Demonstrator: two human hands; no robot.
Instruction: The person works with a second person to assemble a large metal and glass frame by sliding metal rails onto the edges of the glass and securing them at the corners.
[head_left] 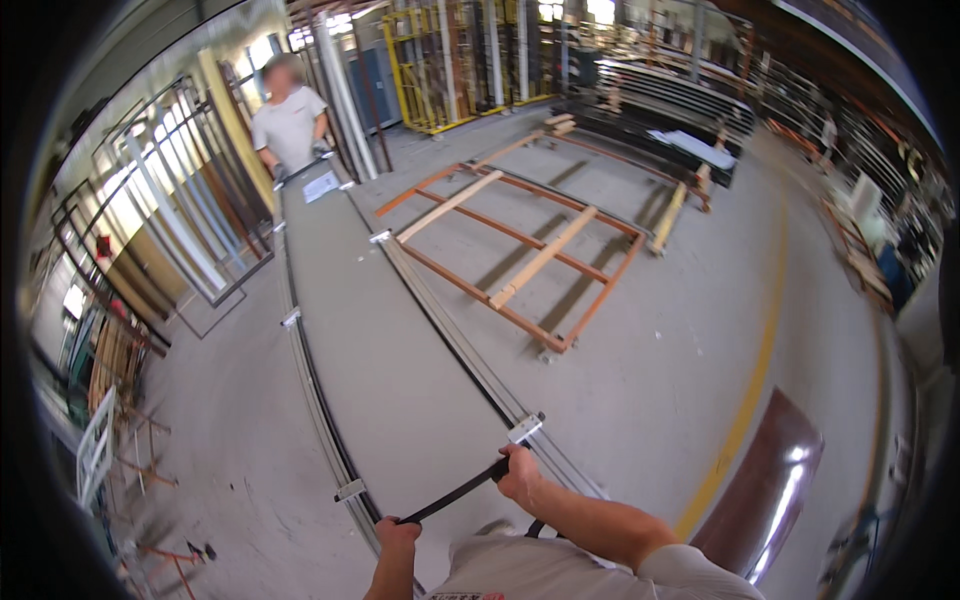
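Note:
A long grey panel-like piece (370, 330) stretches away from me, with metal rails along both sides and a dark edge at its near end. I cannot tell whether its middle is solid or see-through. My left hand (398, 533) is closed on the left end of the dark near edge (450, 497). Around the right end of that same edge, my right hand (519, 473) is closed beside a silver bracket (525, 428). More small brackets sit along the rails. At the far end another person (288, 120) in gloves has hands at the panel, near a white paper sheet (320, 186).
Right of the panel stands a low orange frame (540, 240) with wooden battens and wheels. Metal frames (190, 190) lean along the left. A glossy dark brown sheet (765, 480) is at lower right, near a yellow floor line (765, 340). Stacked profiles (670, 95) stand at the back.

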